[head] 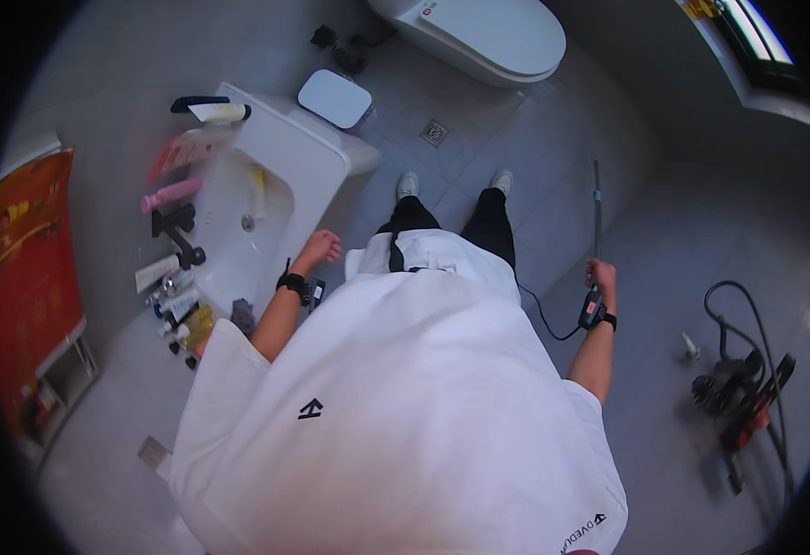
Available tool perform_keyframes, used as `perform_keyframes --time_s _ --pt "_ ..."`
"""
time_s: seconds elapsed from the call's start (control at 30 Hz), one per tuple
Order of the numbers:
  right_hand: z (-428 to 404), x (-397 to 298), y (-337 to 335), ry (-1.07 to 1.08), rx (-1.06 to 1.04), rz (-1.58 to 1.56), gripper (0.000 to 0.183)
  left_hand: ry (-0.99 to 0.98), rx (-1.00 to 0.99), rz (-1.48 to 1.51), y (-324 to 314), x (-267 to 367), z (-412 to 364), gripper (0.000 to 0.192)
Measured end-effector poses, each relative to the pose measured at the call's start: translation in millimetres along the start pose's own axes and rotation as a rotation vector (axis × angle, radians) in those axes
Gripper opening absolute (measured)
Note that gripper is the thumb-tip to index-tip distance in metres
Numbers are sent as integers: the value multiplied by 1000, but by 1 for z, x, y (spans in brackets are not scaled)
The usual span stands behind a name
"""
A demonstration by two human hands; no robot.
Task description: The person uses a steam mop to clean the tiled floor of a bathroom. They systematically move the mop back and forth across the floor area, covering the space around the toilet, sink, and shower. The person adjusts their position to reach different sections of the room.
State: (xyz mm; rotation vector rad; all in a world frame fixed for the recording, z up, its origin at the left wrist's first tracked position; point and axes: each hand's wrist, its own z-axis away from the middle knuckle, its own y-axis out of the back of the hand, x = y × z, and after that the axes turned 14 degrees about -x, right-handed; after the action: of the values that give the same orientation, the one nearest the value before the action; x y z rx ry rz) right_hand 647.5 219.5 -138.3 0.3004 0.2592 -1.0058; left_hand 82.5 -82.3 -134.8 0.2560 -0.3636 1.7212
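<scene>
My right hand (pixel 600 273) is closed around a thin grey rod (pixel 597 208), which points away from me over the tiled floor. Beside the washbasin's near edge hangs my left hand (pixel 321 248), fingers loosely curled, with nothing visible in it. The white washbasin (pixel 314 149) stands to my left, a yellow and white tube (pixel 258 191) lying in its bowl. Along the basin's far rim are a pink bottle (pixel 171 195), a white tube with a black cap (pixel 219 112) and several other tubes and bottles. Both wrists wear black strapped devices.
A white-lidded bin (pixel 335 98) stands beside the basin, near a toilet (pixel 502 35) with its lid down. A floor drain (pixel 434 133) lies ahead of my shoes. Black appliances with a looping cord (pixel 758 305) are at the right. A red and orange bag or sheet (pixel 37 277) hangs at far left.
</scene>
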Motion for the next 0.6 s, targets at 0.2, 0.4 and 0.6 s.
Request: perform_keyframes --time_s 0.2,0.4,0.6 --pt "-71 -46 126 110 38 -99 20 -24 -5 -60 -84 26 22 15" --pt "-149 -95 201 108 202 -30 22 97 129 -55 -157 62 63 16" --pt "-204 -138 207 83 209 -249 21 196 181 -7 -185 59 99 15"
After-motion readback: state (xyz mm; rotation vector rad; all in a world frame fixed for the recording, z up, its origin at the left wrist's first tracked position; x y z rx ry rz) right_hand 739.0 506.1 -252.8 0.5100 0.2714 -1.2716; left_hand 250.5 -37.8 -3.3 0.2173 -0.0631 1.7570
